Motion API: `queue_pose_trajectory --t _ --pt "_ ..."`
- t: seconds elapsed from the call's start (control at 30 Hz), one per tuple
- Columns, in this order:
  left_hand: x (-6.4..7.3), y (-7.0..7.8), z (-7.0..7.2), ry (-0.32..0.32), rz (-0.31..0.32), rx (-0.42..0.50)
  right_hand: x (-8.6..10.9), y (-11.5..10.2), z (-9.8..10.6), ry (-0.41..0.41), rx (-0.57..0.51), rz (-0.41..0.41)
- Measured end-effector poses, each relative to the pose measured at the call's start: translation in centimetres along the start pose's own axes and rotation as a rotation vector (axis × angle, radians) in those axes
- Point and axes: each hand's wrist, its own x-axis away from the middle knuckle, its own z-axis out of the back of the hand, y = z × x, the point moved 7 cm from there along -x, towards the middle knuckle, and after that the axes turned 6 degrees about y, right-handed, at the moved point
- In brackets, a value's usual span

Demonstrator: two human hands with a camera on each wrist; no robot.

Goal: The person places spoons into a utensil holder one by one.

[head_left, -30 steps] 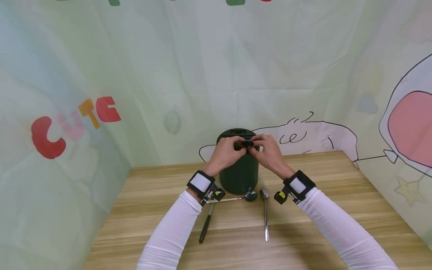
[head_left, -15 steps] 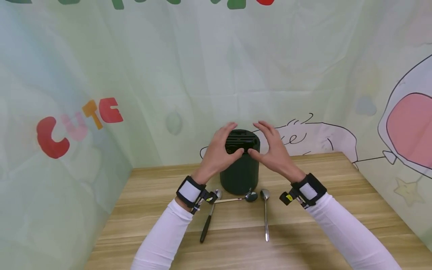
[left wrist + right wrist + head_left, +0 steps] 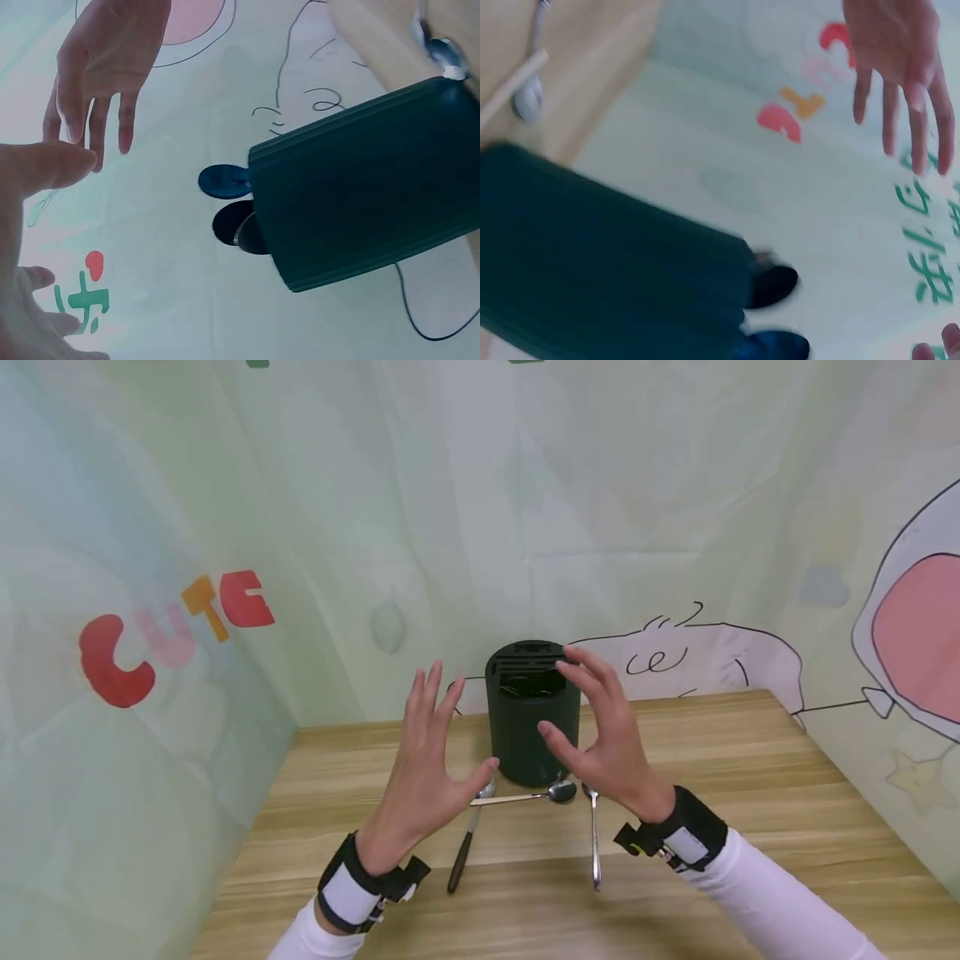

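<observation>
A dark green utensil holder (image 3: 534, 735) with a slotted top stands upright at the back of the table. Dark rounded spoon heads (image 3: 225, 181) stick out of its mouth in the left wrist view. My left hand (image 3: 420, 781) hovers to the left of the holder, fingers spread and holding nothing. To the holder's front right is my right hand (image 3: 615, 747), its fingers apart and nothing between them. In front of the holder lie a black-handled spoon (image 3: 461, 862), a spoon with a pale handle (image 3: 517, 797) and a metal spoon (image 3: 596, 843), partly behind my right hand.
The wooden table (image 3: 675, 893) meets a printed cloth backdrop (image 3: 465, 527) behind the holder and along both sides. The pale-handled spoon crosses the black-handled one near its head.
My fingers have come away from the dark piece they pinched at the holder's top. Both hands have spread apart, the left drawing back down and leftward. Holder and loose spoons stay put.
</observation>
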Motion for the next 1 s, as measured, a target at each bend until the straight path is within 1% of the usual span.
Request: queue_pose_trajectory --t 0.07,0.13,0.2,0.3,0.43,0.6,0.7,0.77,0.83,1.0 --pt "1.2 -0.2 -0.3 -0.029 0.015 -0.007 1.6 0.5 -1.2 -0.036 -0.006 0.007" --pt "2.4 -0.6 -1.0 -0.068 0.037 -0.012 3.5 1.2 -2.5 -0.080 -0.003 -0.006" --pt "3.6 -1.2 -2.0 -0.119 0.061 -0.020 5.3 1.9 -3.8 -0.134 0.017 -0.028" --pt "5.3 -2.3 -3.9 -0.193 0.088 -0.044 8.1 2.8 -5.4 -0.219 0.066 -0.086" --pt "7.0 -3.5 -6.4 -0.286 0.084 -0.104 11.0 4.1 -7.0 -0.335 0.166 -0.161" --pt "8.5 -4.3 -9.0 -0.393 0.069 -0.143 13.8 5.8 -8.5 -0.507 0.281 -0.227" --pt "9.2 -4.7 -10.2 -0.462 0.073 -0.152 15.1 6.7 -9.3 -0.612 0.311 -0.267" --pt "9.6 -4.9 -11.0 -0.497 0.072 -0.159 15.9 7.3 -9.6 -0.663 0.318 -0.296" --pt "9.9 -5.2 -11.6 -0.518 0.072 -0.161 16.5 7.8 -9.9 -0.699 0.324 -0.320" --pt "10.6 -5.8 -12.7 -0.529 0.061 -0.159 17.7 8.9 -10.4 -0.763 0.302 -0.353"
